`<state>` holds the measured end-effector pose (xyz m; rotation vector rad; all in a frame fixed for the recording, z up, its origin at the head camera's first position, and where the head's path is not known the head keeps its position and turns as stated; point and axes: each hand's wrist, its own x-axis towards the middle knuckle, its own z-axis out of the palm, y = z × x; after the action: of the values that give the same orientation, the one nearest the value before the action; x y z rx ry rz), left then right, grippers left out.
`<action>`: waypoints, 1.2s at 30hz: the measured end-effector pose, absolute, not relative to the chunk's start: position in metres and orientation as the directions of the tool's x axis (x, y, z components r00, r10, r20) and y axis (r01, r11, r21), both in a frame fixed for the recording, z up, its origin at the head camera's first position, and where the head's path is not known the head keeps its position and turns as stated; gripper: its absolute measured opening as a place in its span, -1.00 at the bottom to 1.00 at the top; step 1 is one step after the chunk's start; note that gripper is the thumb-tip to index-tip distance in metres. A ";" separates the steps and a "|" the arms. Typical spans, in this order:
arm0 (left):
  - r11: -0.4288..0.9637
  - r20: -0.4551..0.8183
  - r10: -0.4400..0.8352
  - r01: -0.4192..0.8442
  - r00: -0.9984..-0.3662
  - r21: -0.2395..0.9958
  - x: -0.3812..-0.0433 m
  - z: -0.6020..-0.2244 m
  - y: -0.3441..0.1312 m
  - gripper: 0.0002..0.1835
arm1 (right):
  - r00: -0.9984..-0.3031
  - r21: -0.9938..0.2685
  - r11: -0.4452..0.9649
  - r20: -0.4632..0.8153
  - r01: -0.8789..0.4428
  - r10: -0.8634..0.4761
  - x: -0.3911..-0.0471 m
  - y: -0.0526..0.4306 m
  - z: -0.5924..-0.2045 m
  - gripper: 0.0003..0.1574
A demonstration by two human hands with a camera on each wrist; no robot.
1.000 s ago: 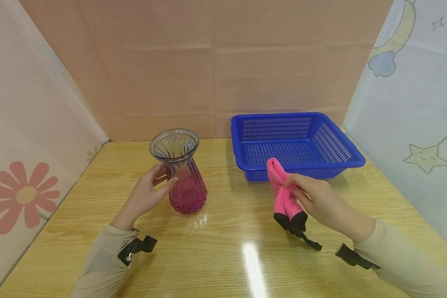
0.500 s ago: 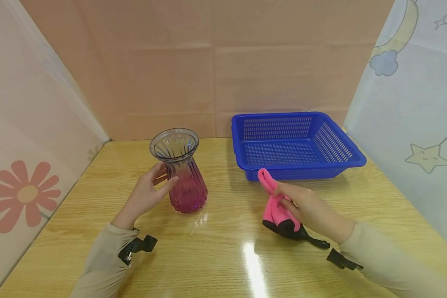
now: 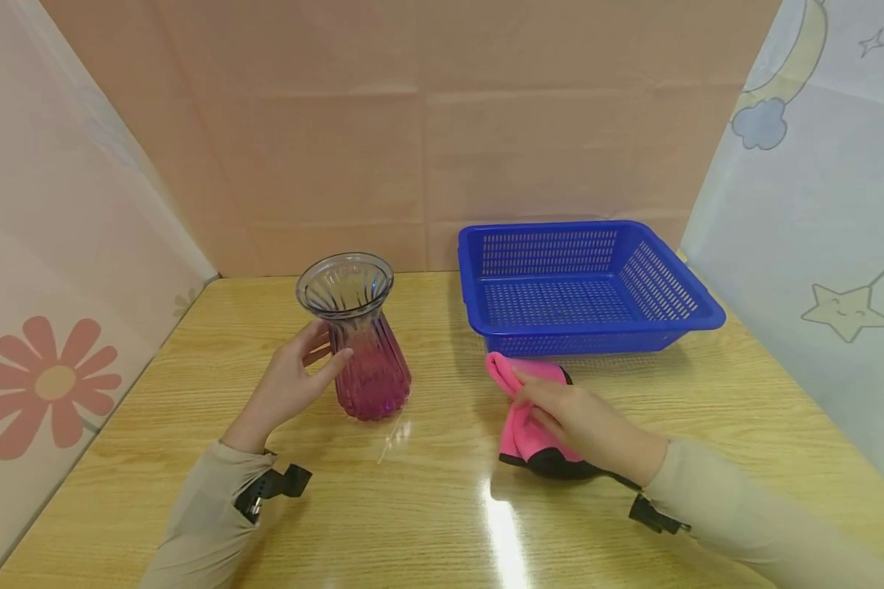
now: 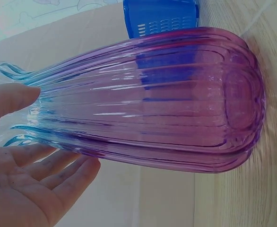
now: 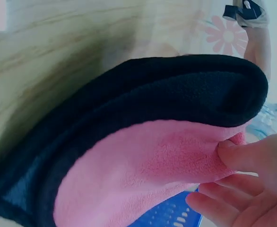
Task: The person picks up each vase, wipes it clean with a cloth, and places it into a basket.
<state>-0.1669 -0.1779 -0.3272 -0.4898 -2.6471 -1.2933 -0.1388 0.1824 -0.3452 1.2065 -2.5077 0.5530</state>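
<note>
A ribbed glass vase (image 3: pixel 372 368), clear blue-grey at its flared rim and purple-pink at the base, stands upright on the wooden table. My left hand (image 3: pixel 287 384) holds it at the narrow neck, thumb on the near side and fingers round the left side; the left wrist view also shows the vase (image 4: pixel 176 99) and the thumb at its neck. To the right, my right hand (image 3: pixel 578 417) pinches a folded pink cloth with black edging (image 3: pixel 534 433) between thumb and fingers. In the right wrist view the fuzzy pink cloth (image 5: pixel 148 161) hangs in a loose fold.
A blue plastic basket (image 3: pixel 593 329) with slotted walls stands at the back right, just behind the cloth. A peach backdrop (image 3: pixel 420 147) closes off the far side. Patterned white panels (image 3: pixel 818 221) flank the table (image 3: pixel 412 507).
The right hand has carried the cloth leftward and a little nearer, towards the vase, and the cloth has spread lower. My left hand and the vase have stayed in place.
</note>
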 end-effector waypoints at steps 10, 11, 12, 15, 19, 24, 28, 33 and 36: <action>0.561 0.265 0.228 0.349 -0.937 0.751 -0.166 -0.326 -0.178 -0.39 | -0.570 -0.176 0.548 0.379 -0.818 -0.729 -0.140 0.171 -0.354 -0.86; 0.562 0.263 0.228 0.347 -0.937 0.751 -0.166 -0.326 -0.178 -0.38 | -0.570 -0.180 0.546 0.377 -0.818 -0.730 -0.141 0.170 -0.355 -0.87; 0.562 0.261 0.228 0.346 -0.938 0.752 -0.166 -0.326 -0.178 -0.38 | -0.573 -0.194 0.542 0.372 -0.817 -0.730 -0.141 0.169 -0.355 -0.86; 0.561 0.257 0.228 0.342 -0.939 0.754 -0.166 -0.325 -0.177 -0.36 | -0.572 -0.210 0.533 0.361 -0.819 -0.737 -0.143 0.164 -0.357 -0.82; 0.560 0.261 0.227 0.345 -0.938 0.753 -0.166 -0.326 -0.178 -0.37 | -0.598 -0.211 0.560 0.317 -0.801 -0.736 -0.142 0.158 -0.358 -0.76; 0.562 0.267 0.223 0.347 -0.938 0.751 -0.166 -0.327 -0.177 -0.38 | -0.645 -0.202 0.613 0.256 -0.764 -0.720 -0.139 0.152 -0.360 -0.81; 0.569 0.278 0.222 0.356 -0.935 0.741 -0.167 -0.328 -0.178 -0.39 | -0.674 -0.200 0.644 0.183 -0.739 -0.716 -0.136 0.148 -0.362 -0.79; 0.570 0.283 0.220 0.359 -0.933 0.739 -0.168 -0.330 -0.179 -0.40 | -0.677 -0.192 0.652 0.126 -0.733 -0.725 -0.135 0.145 -0.364 -0.69; 0.571 0.281 0.218 0.355 -0.935 0.740 -0.168 -0.330 -0.179 -0.40 | -0.674 -0.175 0.654 0.108 -0.736 -0.731 -0.134 0.144 -0.364 -0.62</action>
<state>-0.1682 -0.1790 -0.3302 -0.4856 -2.6409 -1.2981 -0.1337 0.1443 -0.3641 1.2564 -2.8316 0.3192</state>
